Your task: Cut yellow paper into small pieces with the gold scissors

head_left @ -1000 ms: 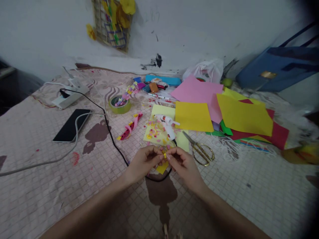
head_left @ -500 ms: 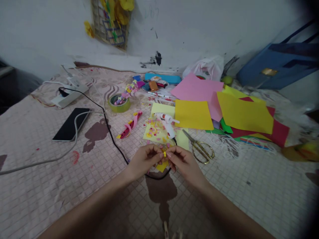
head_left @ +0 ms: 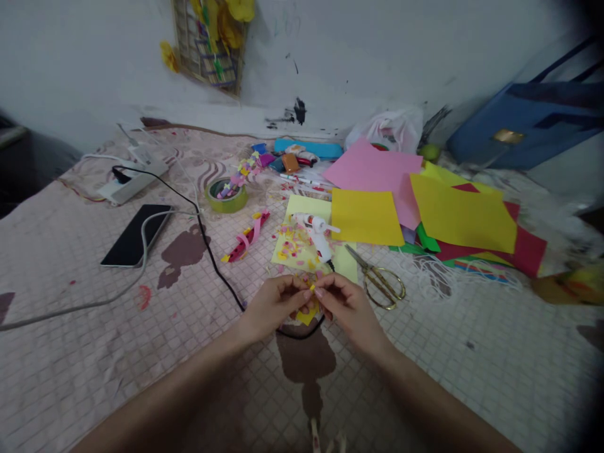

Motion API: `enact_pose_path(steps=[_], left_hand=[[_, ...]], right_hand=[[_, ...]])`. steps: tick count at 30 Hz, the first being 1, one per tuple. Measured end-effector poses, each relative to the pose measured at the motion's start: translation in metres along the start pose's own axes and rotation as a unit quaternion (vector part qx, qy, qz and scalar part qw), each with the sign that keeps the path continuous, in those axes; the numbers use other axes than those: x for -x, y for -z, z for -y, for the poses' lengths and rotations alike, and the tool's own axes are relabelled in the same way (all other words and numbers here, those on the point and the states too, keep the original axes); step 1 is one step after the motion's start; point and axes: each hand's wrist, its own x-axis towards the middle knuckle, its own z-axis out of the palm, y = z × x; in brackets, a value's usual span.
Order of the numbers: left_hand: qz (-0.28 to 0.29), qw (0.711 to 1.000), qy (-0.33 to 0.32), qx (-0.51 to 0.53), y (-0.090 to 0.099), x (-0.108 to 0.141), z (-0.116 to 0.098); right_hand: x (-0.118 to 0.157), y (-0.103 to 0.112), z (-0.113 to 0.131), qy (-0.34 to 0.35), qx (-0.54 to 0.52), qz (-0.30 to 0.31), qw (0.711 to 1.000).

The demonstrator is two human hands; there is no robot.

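Observation:
My left hand (head_left: 278, 302) and my right hand (head_left: 343, 303) meet fingertip to fingertip near the middle of the view. Pinched between them is a small yellow paper piece (head_left: 312, 288), mostly covered by the fingers. Below the fingers lies a yellow paper scrap (head_left: 307, 316). Just beyond the hands, a white glue gun (head_left: 318, 236) rests on pale yellow paper (head_left: 306, 205) strewn with tiny pink and yellow paper bits (head_left: 291, 244). Gold-handled scissors (head_left: 380, 279) lie to the right of my right hand.
A pink decorated strip (head_left: 246, 238), a tape roll (head_left: 226, 200) and a phone (head_left: 136, 236) lie left. Black cable (head_left: 212, 251) runs from the power strip (head_left: 134, 182) under my hands. Coloured sheets (head_left: 368, 217) and white string (head_left: 434, 274) lie right. A blue bag (head_left: 528, 126) stands behind.
My fingertips have closed in slightly around the yellow paper piece, so less of it shows. Both hands otherwise stay in nearly the same place.

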Motion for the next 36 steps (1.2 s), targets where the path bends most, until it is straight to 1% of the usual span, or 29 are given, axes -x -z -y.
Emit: enact_pose_path(steps=[3, 7, 10, 14, 17, 20, 23, 28, 36], left_hand=[[0.033, 0.999, 0.021, 0.036, 0.001, -0.001, 0.001], [0.036, 0.995, 0.05, 0.084, 0.002, -0.001, 0.002], [0.04, 0.989, 0.069, 0.121, 0.003, -0.001, 0.003], [0.077, 0.983, 0.071, 0.152, 0.005, -0.001, 0.004], [0.108, 0.979, 0.065, 0.16, 0.007, 0.0, 0.004], [0.127, 0.978, 0.061, 0.155, 0.007, 0.0, 0.004], [0.147, 0.972, 0.07, 0.169, 0.007, 0.0, 0.004], [0.162, 0.959, 0.096, 0.211, 0.005, 0.0, 0.006], [0.175, 0.96, 0.098, 0.195, 0.007, 0.0, 0.007]], right_hand=[[0.0, -0.001, -0.001, 0.01, 0.005, 0.004, 1.0], [0.001, 0.0, 0.002, 0.002, 0.005, 0.005, 1.0], [0.0, 0.002, 0.004, -0.018, -0.026, 0.015, 0.999], [0.0, 0.005, 0.004, -0.035, -0.078, 0.043, 0.995], [0.0, 0.006, 0.005, -0.055, -0.109, 0.055, 0.991], [0.0, 0.008, 0.005, -0.079, -0.128, 0.07, 0.986], [0.001, 0.01, 0.005, -0.087, -0.134, 0.085, 0.983], [0.001, 0.01, 0.004, -0.096, -0.141, 0.093, 0.981], [0.002, 0.009, 0.005, -0.097, -0.137, 0.102, 0.981]])
